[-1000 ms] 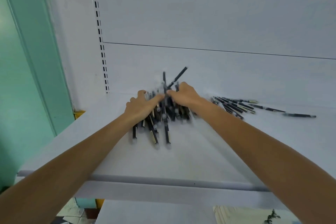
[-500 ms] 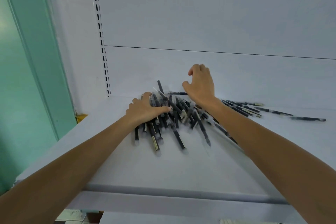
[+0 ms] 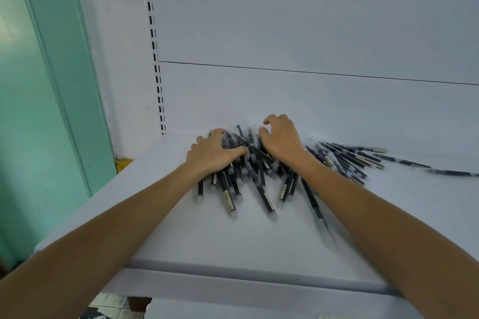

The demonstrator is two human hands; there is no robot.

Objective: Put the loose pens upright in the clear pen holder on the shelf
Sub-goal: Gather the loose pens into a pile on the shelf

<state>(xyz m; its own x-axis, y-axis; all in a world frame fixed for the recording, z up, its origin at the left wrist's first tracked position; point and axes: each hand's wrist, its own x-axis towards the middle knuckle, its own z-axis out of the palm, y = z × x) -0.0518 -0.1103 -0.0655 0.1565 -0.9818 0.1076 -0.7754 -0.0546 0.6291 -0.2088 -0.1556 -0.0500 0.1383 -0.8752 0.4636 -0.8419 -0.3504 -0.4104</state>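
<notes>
The fingertips of the left hand (image 3: pixel 212 155) are hidden behind the pile of pens (image 3: pixel 259 181) over which they are curled, and the thumb is pressed against the barrels at the hand's three o'clock side. The underside of the right hand (image 3: pixel 281 141) is concealed. Its fingers are bent like a claw above the pile's far end, thumb and forefinger apart, and whether anything is gripped cannot be told. Both forearms are cut off by the lower frame edge. The pens (dark barrels, pale labels) are blurred, so single ones are hard to separate. The pile is laid flat on the white shelf (image 3: pixel 233 246), towards its back. A looser fan of pens (image 3: pixel 347 158) is spread at three o'clock from the pile, and beyond it a single pen (image 3: pixel 453 173) is cut off by the right edge.
</notes>
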